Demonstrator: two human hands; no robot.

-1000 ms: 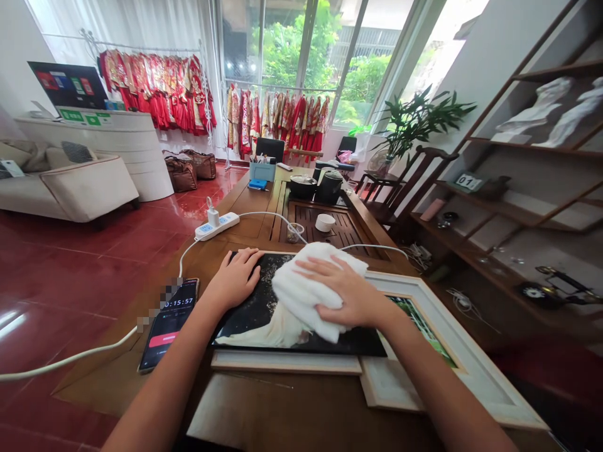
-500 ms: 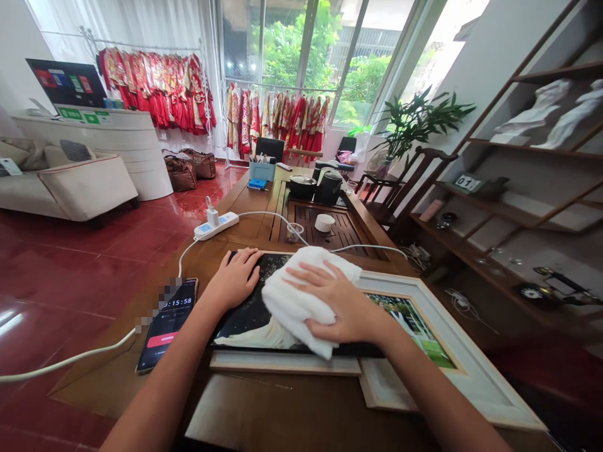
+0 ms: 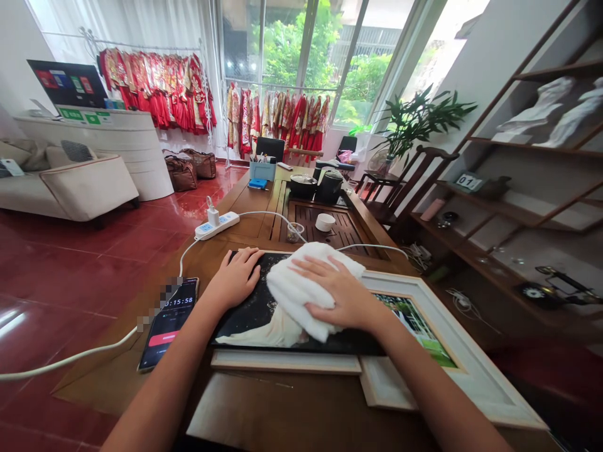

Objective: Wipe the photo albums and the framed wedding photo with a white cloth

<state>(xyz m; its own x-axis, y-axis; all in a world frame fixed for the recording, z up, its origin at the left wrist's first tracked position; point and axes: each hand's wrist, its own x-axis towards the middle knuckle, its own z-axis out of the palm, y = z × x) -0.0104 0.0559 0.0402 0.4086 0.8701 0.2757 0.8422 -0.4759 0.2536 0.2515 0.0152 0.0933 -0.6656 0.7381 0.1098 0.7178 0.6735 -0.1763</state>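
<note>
— Pressing what, that right hand?
— A folded white towel, fingers spread flat over it, on a dark photo panel on the wooden table.
— And the left hand?
— Flat, palm down, on the panel's far left corner.

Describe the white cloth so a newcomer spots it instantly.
Start at the long brown wooden table running toward the windows; at its near end lies a dark glossy picture panel. The thick white folded towel sits on that panel, pressed under the right hand. It is the only soft thing there, unlike the rigid white picture frame beside it.
</note>
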